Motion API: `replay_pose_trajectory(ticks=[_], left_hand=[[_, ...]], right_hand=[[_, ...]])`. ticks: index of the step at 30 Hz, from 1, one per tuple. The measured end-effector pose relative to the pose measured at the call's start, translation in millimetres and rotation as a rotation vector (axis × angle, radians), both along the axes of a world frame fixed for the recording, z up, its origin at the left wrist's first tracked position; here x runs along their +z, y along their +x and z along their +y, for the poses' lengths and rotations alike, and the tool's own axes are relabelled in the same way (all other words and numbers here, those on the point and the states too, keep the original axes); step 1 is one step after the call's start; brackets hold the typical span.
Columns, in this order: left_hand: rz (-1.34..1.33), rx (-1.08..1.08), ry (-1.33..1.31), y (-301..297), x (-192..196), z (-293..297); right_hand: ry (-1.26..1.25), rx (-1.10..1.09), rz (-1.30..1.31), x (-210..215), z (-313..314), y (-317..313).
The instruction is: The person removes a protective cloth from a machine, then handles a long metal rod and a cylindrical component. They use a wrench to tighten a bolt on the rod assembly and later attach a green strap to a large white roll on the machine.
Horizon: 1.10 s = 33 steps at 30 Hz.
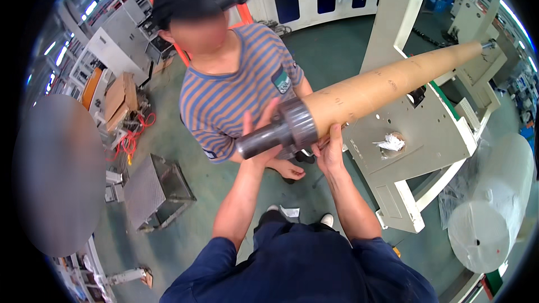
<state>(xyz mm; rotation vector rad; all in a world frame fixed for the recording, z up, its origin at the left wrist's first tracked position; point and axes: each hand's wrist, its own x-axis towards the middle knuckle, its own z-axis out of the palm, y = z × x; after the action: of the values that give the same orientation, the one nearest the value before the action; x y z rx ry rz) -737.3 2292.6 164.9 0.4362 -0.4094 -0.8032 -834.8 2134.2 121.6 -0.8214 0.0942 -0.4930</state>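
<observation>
A long brown cardboard tube (382,87) slants from the middle toward the far right. A dark metal collar (300,122) sits at its near end, with a round steel shaft (259,139) sticking out to the left. My left hand (263,120) is behind and under that shaft, its fingers stretched upward and apart, slightly blurred. Whether the palm bears the shaft is hard to tell. Close to the collar, my right hand (331,151) grips the tube from below, thumb up against its side. The fingers underneath are partly hidden.
Facing me, a person in a striped shirt (238,84) stands close behind the collar. A beige machine frame (415,140) lies under the tube, with crumpled white material (391,143) in its opening. A wrapped roll (485,219) is at right, a metal step stand (154,193) at left.
</observation>
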Motion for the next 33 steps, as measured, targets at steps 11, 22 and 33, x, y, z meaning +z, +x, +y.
replay_pose_trajectory(ticks=[11,22,33], left_hand=[[-0.616,-0.363,0.35,41,70,-4],[-0.42,-0.484,0.507,62,91,-8],[-0.378,-0.419,0.466,65,66,95]], right_hand=[[0.346,-0.633,0.201,75,88,18],[0.302,-0.646,0.162,53,105,37],[0.309,-0.578,0.257,90,215,27]])
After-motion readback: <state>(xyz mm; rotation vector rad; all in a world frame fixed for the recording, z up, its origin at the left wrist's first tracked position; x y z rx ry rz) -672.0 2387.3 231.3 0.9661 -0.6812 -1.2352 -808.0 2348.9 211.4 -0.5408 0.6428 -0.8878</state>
